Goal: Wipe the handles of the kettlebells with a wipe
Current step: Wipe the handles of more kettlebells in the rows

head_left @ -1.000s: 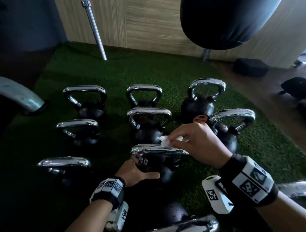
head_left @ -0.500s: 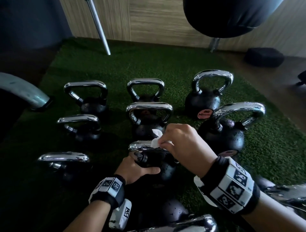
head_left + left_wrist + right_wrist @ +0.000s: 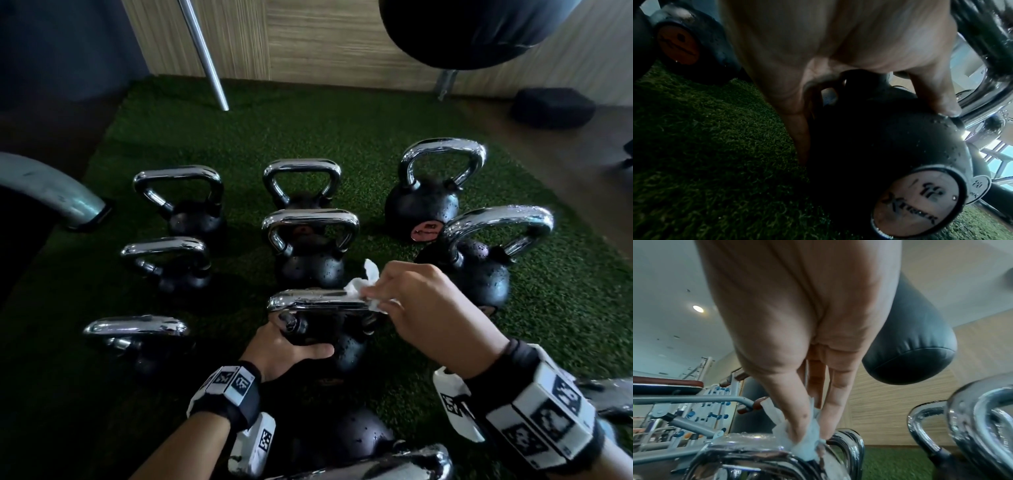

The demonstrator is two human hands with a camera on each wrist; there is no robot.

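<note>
Green turf (image 3: 342, 130) is carrying the kettlebells; the near-centre kettlebell (image 3: 346, 346) is being steadied by the left hand (image 3: 284, 353), fingers curled round its body. The right hand (image 3: 431, 308) is pinching the wipe (image 3: 363, 287) onto the handle (image 3: 315, 301) at its right end. Best wrapping the wipe around and dragging leftward, also underneath.

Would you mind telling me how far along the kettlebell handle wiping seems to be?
Done: nothing shows which handles are finished. In hand: the right hand presses the wipe onto the near middle kettlebell's handle, at its right end, while the left hand steadies that bell. Left: cannot tell.
</note>
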